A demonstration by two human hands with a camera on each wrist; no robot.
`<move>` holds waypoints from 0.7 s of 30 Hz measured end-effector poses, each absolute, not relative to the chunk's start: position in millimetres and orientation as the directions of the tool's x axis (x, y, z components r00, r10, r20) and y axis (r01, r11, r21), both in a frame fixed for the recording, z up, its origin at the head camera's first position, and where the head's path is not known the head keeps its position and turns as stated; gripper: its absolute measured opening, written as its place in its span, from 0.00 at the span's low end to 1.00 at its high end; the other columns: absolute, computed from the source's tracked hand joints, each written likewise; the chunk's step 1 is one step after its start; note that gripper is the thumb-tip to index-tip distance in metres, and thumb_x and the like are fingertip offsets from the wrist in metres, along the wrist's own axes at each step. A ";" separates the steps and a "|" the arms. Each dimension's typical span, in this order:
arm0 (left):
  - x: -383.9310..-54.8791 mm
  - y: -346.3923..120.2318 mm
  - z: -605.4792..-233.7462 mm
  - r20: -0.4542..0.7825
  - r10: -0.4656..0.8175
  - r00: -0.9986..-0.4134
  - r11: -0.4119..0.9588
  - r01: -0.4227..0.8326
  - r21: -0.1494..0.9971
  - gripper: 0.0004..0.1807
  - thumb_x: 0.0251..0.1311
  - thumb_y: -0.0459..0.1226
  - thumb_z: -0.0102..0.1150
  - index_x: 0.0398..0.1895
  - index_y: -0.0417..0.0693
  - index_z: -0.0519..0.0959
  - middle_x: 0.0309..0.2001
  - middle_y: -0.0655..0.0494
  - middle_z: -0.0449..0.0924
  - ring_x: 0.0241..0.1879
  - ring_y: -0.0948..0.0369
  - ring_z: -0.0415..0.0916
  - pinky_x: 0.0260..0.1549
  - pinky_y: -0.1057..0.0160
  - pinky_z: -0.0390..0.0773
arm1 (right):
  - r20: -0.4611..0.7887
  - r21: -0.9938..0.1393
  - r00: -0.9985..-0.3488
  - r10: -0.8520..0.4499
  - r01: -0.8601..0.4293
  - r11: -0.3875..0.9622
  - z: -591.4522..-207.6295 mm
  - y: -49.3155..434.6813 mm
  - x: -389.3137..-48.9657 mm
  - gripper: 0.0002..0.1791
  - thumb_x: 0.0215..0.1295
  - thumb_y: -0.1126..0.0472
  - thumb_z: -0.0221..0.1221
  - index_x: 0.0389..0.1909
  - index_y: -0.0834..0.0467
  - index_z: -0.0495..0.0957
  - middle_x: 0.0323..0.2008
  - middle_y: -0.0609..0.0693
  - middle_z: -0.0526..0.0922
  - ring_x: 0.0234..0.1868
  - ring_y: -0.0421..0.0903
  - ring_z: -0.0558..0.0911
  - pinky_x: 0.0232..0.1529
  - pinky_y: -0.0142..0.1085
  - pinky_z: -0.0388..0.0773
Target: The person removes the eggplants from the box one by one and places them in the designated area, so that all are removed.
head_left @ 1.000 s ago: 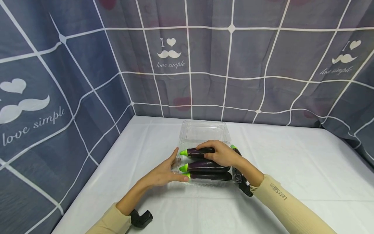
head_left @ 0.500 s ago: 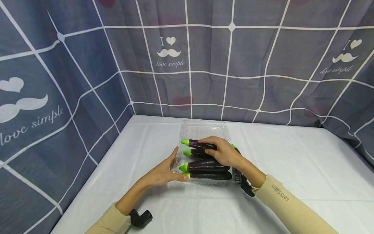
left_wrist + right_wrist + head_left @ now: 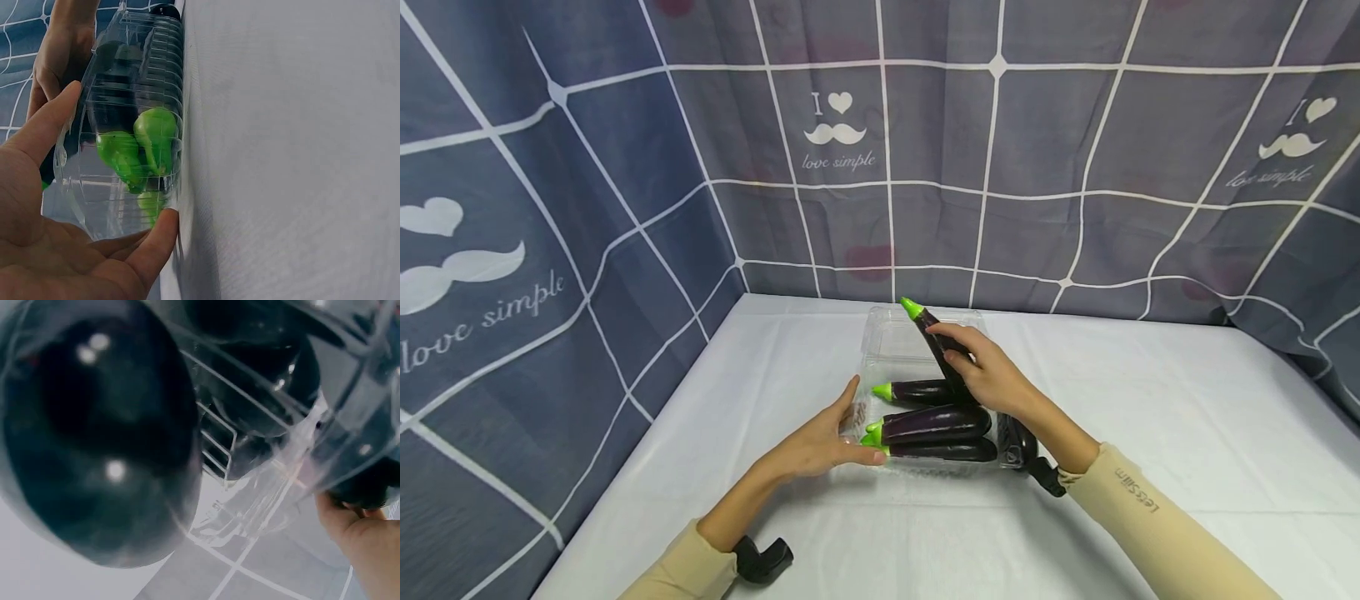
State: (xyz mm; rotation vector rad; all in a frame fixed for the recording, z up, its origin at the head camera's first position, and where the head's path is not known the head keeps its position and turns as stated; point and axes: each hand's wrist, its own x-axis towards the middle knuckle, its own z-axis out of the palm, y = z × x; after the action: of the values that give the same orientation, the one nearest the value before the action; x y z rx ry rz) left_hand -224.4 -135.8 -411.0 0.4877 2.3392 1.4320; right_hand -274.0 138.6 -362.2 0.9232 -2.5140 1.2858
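Head cam: we've got our R hand (image 3: pixel 991 367) gripping one eggplant (image 3: pixel 937 346) over the clear box (image 3: pixel 940 469), its tilted green end up past the fingertips, angled across other eggplants (image 3: pixel 936 423) lying L–R; our L hand (image 3: pixel 820 446), fingers straight, touches the box's L end.

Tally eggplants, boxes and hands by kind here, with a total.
Box: 1
Eggplants: at least 5 (1 held, 3 in the box, 1 beside it; more may be hidden)
Hands: 2 (left hand, right hand)
Total: at least 8
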 end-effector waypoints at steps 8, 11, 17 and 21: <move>-224.4 -135.6 -410.7 -0.119 0.466 -0.877 0.438 0.112 0.892 0.69 0.49 0.50 0.76 0.79 0.50 0.31 0.78 0.42 0.38 0.75 0.50 0.42 0.70 0.46 0.48 | 0.277 -0.792 -0.888 -0.366 -0.427 0.436 -357.8 149.6 -272.3 0.27 0.73 0.66 0.54 0.71 0.57 0.66 0.69 0.59 0.66 0.61 0.61 0.73 0.51 0.51 0.76; -224.2 -136.6 -411.0 -0.120 0.464 -0.878 0.443 0.112 0.889 0.69 0.49 0.50 0.76 0.79 0.50 0.31 0.78 0.44 0.38 0.75 0.50 0.43 0.69 0.46 0.49 | 0.227 -0.827 -0.912 -0.341 -0.365 0.427 -355.9 153.3 -271.8 0.32 0.69 0.66 0.57 0.73 0.53 0.63 0.69 0.58 0.65 0.62 0.63 0.72 0.46 0.50 0.77; -224.1 -136.9 -411.8 -0.123 0.461 -0.879 0.450 0.112 0.886 0.69 0.48 0.51 0.76 0.80 0.51 0.32 0.78 0.45 0.38 0.75 0.50 0.43 0.69 0.44 0.50 | 0.209 -0.832 -0.929 -0.306 -0.334 0.444 -353.2 162.3 -268.1 0.35 0.65 0.60 0.63 0.73 0.49 0.64 0.69 0.56 0.65 0.63 0.63 0.70 0.52 0.57 0.73; -224.2 -135.8 -411.4 -0.122 0.463 -0.878 0.448 0.114 0.887 0.69 0.49 0.51 0.76 0.80 0.51 0.32 0.78 0.44 0.38 0.75 0.50 0.43 0.69 0.45 0.50 | 0.199 -0.846 -0.940 -0.278 -0.308 0.435 -352.4 168.1 -265.8 0.35 0.63 0.56 0.65 0.71 0.48 0.65 0.70 0.53 0.64 0.63 0.61 0.70 0.53 0.57 0.72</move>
State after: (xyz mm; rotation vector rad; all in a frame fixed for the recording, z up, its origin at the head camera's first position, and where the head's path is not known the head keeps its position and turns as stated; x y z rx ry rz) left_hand -224.2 -135.8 -411.4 0.4904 2.3572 1.4042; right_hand -265.8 168.1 -352.4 0.5383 -2.6356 1.5645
